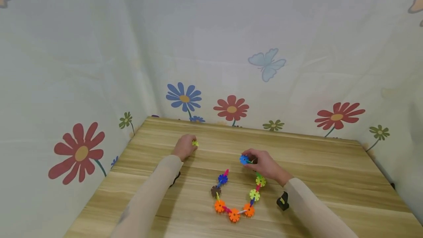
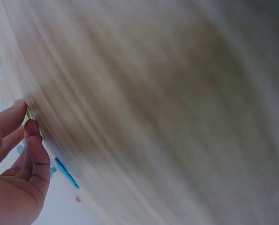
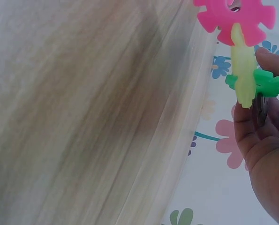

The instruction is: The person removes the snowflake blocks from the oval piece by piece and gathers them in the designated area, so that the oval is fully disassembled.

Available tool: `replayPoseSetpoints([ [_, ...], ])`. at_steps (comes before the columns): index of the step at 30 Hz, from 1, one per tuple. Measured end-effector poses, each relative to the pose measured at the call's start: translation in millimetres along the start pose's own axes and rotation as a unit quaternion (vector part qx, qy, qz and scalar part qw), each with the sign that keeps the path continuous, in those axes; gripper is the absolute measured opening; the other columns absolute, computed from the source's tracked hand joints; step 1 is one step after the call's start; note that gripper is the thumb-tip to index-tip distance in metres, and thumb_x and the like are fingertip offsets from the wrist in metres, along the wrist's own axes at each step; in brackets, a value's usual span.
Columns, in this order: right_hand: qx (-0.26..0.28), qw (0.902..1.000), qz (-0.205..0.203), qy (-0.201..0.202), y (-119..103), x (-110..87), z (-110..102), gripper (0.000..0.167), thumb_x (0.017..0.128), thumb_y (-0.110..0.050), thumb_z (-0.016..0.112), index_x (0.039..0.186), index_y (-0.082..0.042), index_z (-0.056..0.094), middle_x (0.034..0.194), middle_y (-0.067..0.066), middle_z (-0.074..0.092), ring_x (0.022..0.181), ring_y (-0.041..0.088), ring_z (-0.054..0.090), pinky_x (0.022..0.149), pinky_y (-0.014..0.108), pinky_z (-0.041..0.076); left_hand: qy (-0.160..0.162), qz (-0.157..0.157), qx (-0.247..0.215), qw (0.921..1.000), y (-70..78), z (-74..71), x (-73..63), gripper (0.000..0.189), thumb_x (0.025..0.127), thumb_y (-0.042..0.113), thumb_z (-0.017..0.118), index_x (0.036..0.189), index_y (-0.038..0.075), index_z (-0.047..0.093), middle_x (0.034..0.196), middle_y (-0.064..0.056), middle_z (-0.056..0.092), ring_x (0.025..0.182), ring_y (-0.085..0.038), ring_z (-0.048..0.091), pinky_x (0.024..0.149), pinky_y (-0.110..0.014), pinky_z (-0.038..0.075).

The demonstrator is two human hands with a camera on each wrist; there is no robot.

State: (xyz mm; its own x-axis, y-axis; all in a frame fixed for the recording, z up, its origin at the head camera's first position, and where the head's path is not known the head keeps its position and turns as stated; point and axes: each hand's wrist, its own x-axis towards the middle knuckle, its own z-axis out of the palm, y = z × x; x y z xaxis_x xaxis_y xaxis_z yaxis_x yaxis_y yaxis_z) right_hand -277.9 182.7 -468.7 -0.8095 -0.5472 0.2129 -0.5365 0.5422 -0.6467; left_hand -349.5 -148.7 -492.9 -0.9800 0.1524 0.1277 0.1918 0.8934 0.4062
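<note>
In the head view my left hand (image 1: 185,147) pinches a yellow-green snowflake disc (image 1: 195,143) over the far left of the table. The left wrist view shows that disc (image 2: 28,114) edge-on between thumb and fingertips of the left hand (image 2: 19,164). Farther right, my right hand (image 1: 264,163) holds a blue snowflake disc (image 1: 244,159) at one end of a linked chain. Several discs, such as an orange one (image 1: 234,215), form a U-shaped chain below it. Close to the right hand (image 3: 270,145) are a green disc (image 3: 268,83), a yellow disc (image 3: 243,65) and a pink disc (image 3: 252,23).
The wood-grain table (image 1: 330,172) runs back to a white curtain (image 1: 211,39) printed with flowers and butterflies. A black wrist device (image 1: 282,201) sits beside the right sleeve. The chain's other end, a pink disc (image 1: 226,172), points toward the far side.
</note>
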Motion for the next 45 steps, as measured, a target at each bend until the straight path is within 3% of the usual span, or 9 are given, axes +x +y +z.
replayPoseSetpoints([
  [23,0.0,0.9999,0.013,0.009,1,3.0,4,0.034,0.085,-0.01,0.071,0.118,-0.01,0.061,0.097,-0.002,0.064,0.085,0.012,0.059,0.074,0.027,0.051,-0.024,-0.002,-0.035,0.9991,-4.0,-4.7,-1.3,0.037,0.082,0.017,0.074,0.114,0.003,0.062,0.108,-0.016,0.058,0.098,-0.03,0.056,0.086,-0.043,0.045],
  [27,-0.004,0.9998,0.013,0.014,0,3.5,3,0.035,0.086,-0.009,0.069,0.12,-0.007,0.06,0.101,-0.001,0.064,0.087,0.014,0.059,0.074,0.028,0.051,-0.022,0.013,-0.038,0.999,3.9,-8.9,-5.6,0.035,0.083,0.017,0.073,0.112,0.004,0.062,0.11,-0.015,0.058,0.102,-0.03,0.055,0.088,-0.043,0.044],
  [32,-0.006,0.9997,0.019,0.016,-1,5.0,4,0.039,0.086,-0.009,0.07,0.122,-0.004,0.057,0.1,0.002,0.065,0.088,0.016,0.061,0.075,0.032,0.051,-0.034,0.029,-0.086,0.9953,21.6,-12.8,-12.9,0.028,0.085,0.016,0.071,0.108,0.003,0.063,0.105,-0.014,0.059,0.097,-0.029,0.055,0.083,-0.043,0.045],
  [38,0.006,0.9993,0.031,0.02,-1,5.8,4,0.033,0.085,-0.01,0.071,0.115,-0.009,0.056,0.099,0.001,0.065,0.088,0.016,0.062,0.076,0.033,0.05,-0.045,0.048,-0.14,0.9879,41.6,-5.8,-22.2,0.024,0.087,0.018,0.069,0.104,0.003,0.064,0.097,-0.009,0.062,0.089,-0.022,0.058,0.077,-0.037,0.048],
  [45,0.011,0.9997,0.012,0.015,-2,5.6,4,0.032,0.087,-0.012,0.069,0.116,-0.011,0.056,0.098,0.001,0.065,0.088,0.016,0.062,0.077,0.032,0.051,-0.062,0.065,-0.202,0.9752,66.8,1.3,-33.8,0.011,0.09,0.018,0.065,0.09,0.008,0.068,0.082,0.002,0.062,0.076,-0.012,0.057,0.068,-0.028,0.048],
])
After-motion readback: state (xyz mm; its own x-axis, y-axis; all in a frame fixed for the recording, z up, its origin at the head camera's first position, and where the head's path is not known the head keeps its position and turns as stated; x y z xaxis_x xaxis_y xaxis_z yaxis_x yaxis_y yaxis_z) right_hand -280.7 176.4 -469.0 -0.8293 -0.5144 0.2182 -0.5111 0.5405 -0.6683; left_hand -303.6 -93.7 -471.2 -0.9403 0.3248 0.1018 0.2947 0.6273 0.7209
